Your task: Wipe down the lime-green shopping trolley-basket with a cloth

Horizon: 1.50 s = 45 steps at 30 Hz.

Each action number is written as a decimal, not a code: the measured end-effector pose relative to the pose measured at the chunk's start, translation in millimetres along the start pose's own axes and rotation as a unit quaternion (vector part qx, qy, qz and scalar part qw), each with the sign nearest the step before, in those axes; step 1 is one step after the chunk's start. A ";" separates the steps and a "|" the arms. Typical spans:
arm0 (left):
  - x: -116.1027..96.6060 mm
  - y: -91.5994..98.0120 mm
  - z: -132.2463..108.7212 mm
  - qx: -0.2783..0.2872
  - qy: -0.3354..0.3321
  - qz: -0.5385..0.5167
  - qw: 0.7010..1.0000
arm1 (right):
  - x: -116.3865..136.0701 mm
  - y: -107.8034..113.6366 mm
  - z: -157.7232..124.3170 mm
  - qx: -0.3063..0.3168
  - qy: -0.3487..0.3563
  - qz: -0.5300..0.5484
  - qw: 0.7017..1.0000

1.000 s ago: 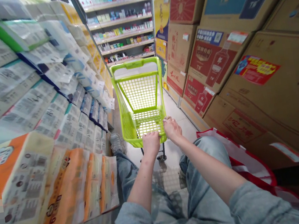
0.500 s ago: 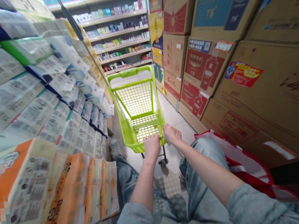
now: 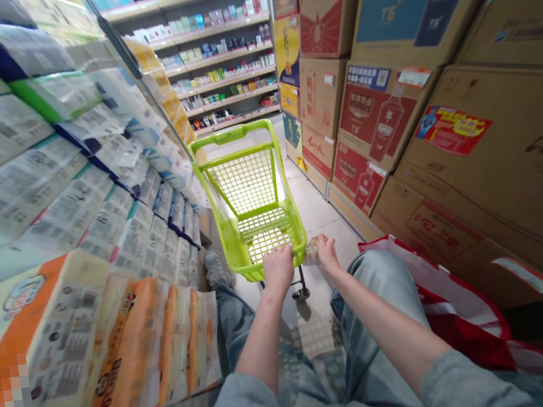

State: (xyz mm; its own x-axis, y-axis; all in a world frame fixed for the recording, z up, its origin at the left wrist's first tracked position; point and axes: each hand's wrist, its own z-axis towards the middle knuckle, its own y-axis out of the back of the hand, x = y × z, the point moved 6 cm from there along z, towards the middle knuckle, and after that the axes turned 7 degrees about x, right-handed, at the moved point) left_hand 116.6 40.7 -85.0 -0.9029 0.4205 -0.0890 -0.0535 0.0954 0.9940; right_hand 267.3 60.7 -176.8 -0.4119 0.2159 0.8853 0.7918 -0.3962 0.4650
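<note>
A lime-green plastic shopping cart (image 3: 250, 154) stands in the aisle in front of me, with nothing visible in its basket. My left hand (image 3: 280, 271) is closed over the cart's near rim, right of its middle. Just off the near right corner of the basket, my right hand (image 3: 323, 251) hangs in the air, apart from the rim. Motion smears its fingers, so I cannot tell how they are held. Below the basket, a black caster wheel (image 3: 300, 294) shows on the floor.
Stacked tissue packs (image 3: 35, 176) wall the left side, with orange-wrapped packs (image 3: 122, 366) close by my left leg. Cardboard cartons (image 3: 479, 167) line the right. A red and white bag (image 3: 459, 298) lies beside my right knee. Shelves of small goods (image 3: 225, 55) stand at the far end.
My right hand has let go of the cart's near right corner and moved slightly right and down. The cart has turned a little to the left; my left hand stays on its rim.
</note>
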 end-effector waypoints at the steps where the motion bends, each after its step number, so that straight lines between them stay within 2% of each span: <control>1: -0.1 0.2 -0.7 0.001 0.001 -0.001 1.000 | -3.8 -6.2 -9.1 -0.010 -0.006 0.016 1.000; 4: -0.3 0.1 -1.9 0.004 0.008 0.005 1.000 | -12.9 -25.5 -30.7 -0.015 -0.019 0.096 0.995; 7: -0.9 -0.8 -3.5 0.004 0.009 0.010 1.000 | -28.7 -38.2 -38.0 0.020 -0.062 0.138 0.988; 11: -3.1 -2.6 -6.4 -0.005 -0.002 0.013 1.000 | -49.2 -42.0 -35.0 0.068 -0.094 0.141 0.983; 14: -5.2 -3.3 -6.5 -0.008 -0.003 0.014 1.000 | -54.0 -42.5 -33.3 0.083 -0.104 0.146 0.980; 19: -10.6 -6.1 -1.0 0.000 0.002 0.002 1.000 | -35.8 -30.3 -38.6 0.060 -0.079 0.145 0.985; 24: -10.1 -5.1 1.7 -0.004 -0.041 -0.052 0.998 | 0.5 9.7 -38.0 -0.018 0.022 0.175 0.984; 27: 4.2 1.1 -2.5 0.005 -0.087 -0.093 0.992 | 10.7 33.3 -26.4 -0.037 0.027 0.203 0.978; 30: 27.5 7.8 -8.8 0.003 -0.094 -0.054 0.994 | 16.2 48.6 -13.6 -0.051 0.027 0.218 0.974; 34: 47.4 6.3 -12.9 0.023 -0.063 0.000 0.998 | 27.2 39.8 -15.5 -0.037 0.054 0.165 0.984; 40: 44.4 5.1 -13.1 0.016 -0.046 -0.013 0.999 | 30.1 10.7 -54.4 -0.060 0.062 0.091 0.992; 42: 43.7 6.0 -13.8 0.015 -0.043 -0.020 0.999 | 31.0 9.5 -62.1 -0.047 0.070 0.076 0.994; 45: 43.5 7.1 -14.8 0.012 -0.038 -0.022 0.999 | 37.0 19.7 -66.7 -0.043 0.100 0.062 0.992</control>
State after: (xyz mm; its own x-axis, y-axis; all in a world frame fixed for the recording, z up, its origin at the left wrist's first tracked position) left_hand 70.6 46.3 -80.9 -0.8645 0.4833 -0.1382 -0.0811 0.1371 0.9872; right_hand 237.7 1.3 -134.4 -0.4018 -0.0175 0.9155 0.8036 -0.4860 0.3435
